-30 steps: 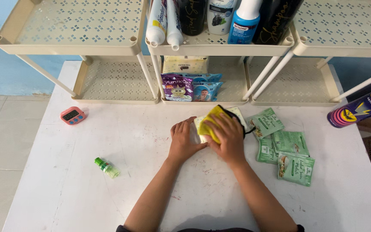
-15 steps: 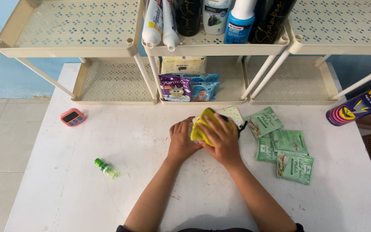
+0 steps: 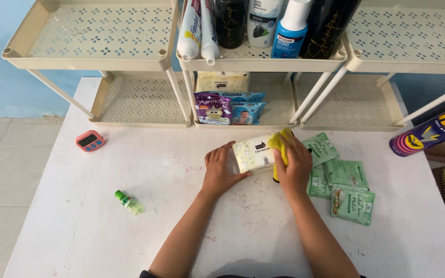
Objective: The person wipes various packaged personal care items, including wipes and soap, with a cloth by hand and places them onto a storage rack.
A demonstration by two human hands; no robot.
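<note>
Soft tissue pack [image 3: 254, 154] pinned flat at centre of white surface [image 3: 78, 226], yellow cloth [image 3: 281, 142] pressed to its 3 o'clock end.

Left hand [image 3: 219, 169] spread nearly flat, fingers extended, palm bearing on the 9 o'clock end of the pack, steadying rather than gripping. Right hand [image 3: 295, 164] curled loosely over the cloth, holding it against the pack. Pack judged light, pliable, film-wrapped and likely slick; best held across the short ends or pinched along the long sides, avoiding hard squeeze. Cloth limp, fuzzy, folded. Green sachets [image 3: 342, 177], thin, flat and flexible, lying at 3 o'clock, just beside the right hand. Small green bottle [image 3: 128, 201] at 8 o'clock and pink timer [image 3: 89, 140] at 9 o'clock, well apart. Perforated cream plastic rack [image 3: 140, 98] at 12 o'clock, rigid.
</note>
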